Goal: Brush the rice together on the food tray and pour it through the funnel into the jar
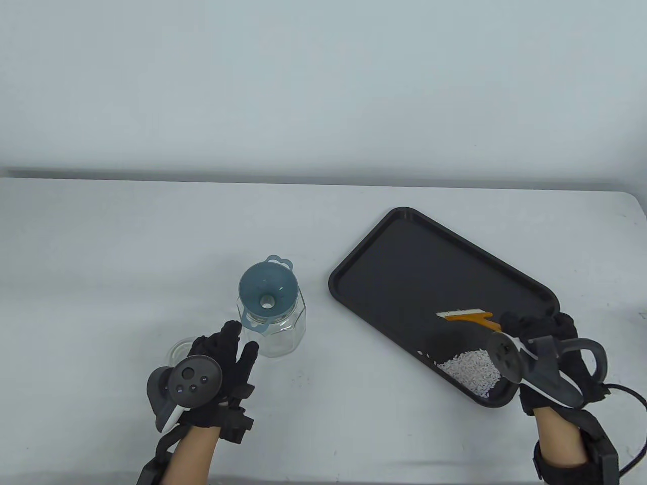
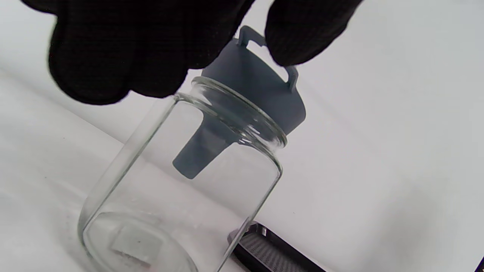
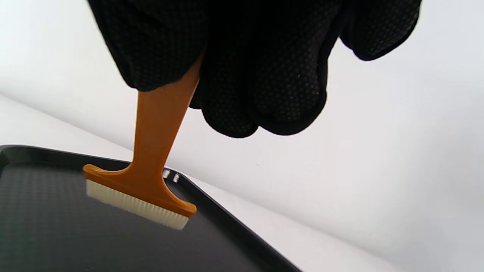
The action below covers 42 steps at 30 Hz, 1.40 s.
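Observation:
A clear glass jar (image 1: 284,337) stands left of centre with a blue-grey funnel (image 1: 266,290) seated in its mouth. In the left wrist view the funnel (image 2: 257,90) spout hangs inside the empty jar (image 2: 170,189). My left hand (image 1: 241,339) reaches at the jar's near-left side, fingers extended, not curled round it. A black food tray (image 1: 404,262) lies at the right, with white rice (image 1: 472,371) heaped in its near corner. My right hand (image 1: 520,326) grips the handle of an orange brush (image 1: 465,317) (image 3: 151,151), its white bristles over the tray (image 3: 56,234) just beyond the rice.
A round glass lid (image 1: 177,348) lies on the table left of my left hand, partly hidden by the tracker. The white table's rear edge meets a plain wall. A cable (image 1: 632,394) trails from my right wrist.

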Motion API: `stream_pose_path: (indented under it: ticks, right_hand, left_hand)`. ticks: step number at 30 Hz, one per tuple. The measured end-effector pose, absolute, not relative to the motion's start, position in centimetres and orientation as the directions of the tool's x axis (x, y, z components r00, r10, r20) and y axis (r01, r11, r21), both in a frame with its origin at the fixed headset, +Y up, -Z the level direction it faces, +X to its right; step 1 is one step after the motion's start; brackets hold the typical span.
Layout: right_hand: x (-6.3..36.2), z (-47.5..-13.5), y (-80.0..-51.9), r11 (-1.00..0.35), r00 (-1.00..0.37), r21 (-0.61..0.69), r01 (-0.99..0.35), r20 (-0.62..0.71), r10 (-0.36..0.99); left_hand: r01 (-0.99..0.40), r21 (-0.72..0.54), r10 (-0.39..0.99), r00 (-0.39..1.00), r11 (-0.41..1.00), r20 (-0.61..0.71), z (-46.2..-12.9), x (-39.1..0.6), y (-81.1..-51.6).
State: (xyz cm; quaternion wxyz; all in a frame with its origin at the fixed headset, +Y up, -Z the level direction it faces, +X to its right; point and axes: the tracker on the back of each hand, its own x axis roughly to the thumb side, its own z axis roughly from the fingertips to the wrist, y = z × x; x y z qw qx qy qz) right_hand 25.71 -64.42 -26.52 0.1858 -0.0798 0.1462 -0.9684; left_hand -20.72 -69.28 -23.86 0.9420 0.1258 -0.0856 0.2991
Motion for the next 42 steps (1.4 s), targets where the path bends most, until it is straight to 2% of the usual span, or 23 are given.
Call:
stream_pose_path:
  ticks: [4, 7, 11, 15, 19, 26, 28, 33, 39, 41, 42]
  right_hand:
    - [23.2, -26.8, -67.3, -0.811, -0.825, -0.381, 0.444, 0.179, -0.536]
    - [23.5, -26.5, -67.8, -0.869, -0.849, -0.291, 0.401, 0.238, -0.472]
    - [25.7, -25.4, -66.6, -0.911, -0.873, -0.164, 0.378, 0.266, -0.409]
    - [28.1, -24.2, -65.3, -0.894, -0.871, -0.082, 0.440, 0.204, -0.447]
    - [29.5, -23.7, -64.4, -0.893, -0.880, -0.044, 0.447, 0.154, -0.448]
    - [29.5, -23.9, -63.5, -0.912, -0.920, -0.213, 0.351, 0.101, -0.378]
    - [29.1, -24.4, -64.2, -0.888, -0.903, -0.236, 0.395, 0.076, -0.422]
    - [29.0, -25.7, -66.2, -0.876, -0.882, -0.156, 0.456, 0.051, -0.469]
    - [30.5, -25.0, -64.6, -0.900, -0.900, -0.018, 0.435, 0.007, -0.436]
    - [30.6, -24.7, -64.0, -0.905, -0.905, -0.038, 0.425, -0.002, -0.425]
    - [30.5, -24.6, -63.8, -0.909, -0.913, -0.096, 0.406, 0.006, -0.409]
  left_hand:
    - [-0.584, 0.183, 0.541, 0.807, 0.791, 0.237, -23.8, -20.7, -69.3]
    - [-0.584, 0.183, 0.542, 0.807, 0.791, 0.236, -23.9, -20.7, -69.3]
    - [-0.585, 0.184, 0.542, 0.807, 0.790, 0.234, -23.9, -20.7, -69.3]
    - [-0.580, 0.185, 0.538, 0.810, 0.793, 0.233, -23.9, -20.6, -69.3]
    - [-0.578, 0.185, 0.537, 0.811, 0.795, 0.230, -23.9, -20.6, -69.3]
    - [-0.579, 0.186, 0.538, 0.811, 0.794, 0.230, -23.9, -20.7, -69.3]
    - [-0.581, 0.185, 0.539, 0.810, 0.793, 0.231, -23.9, -20.7, -69.3]
    - [-0.581, 0.184, 0.539, 0.810, 0.793, 0.231, -23.9, -20.7, -69.3]
    - [-0.582, 0.187, 0.540, 0.809, 0.791, 0.231, -23.9, -20.7, -69.3]
    - [-0.581, 0.188, 0.539, 0.810, 0.792, 0.232, -23.9, -20.7, -69.3]
    - [-0.581, 0.188, 0.538, 0.810, 0.792, 0.233, -23.9, -20.6, -69.3]
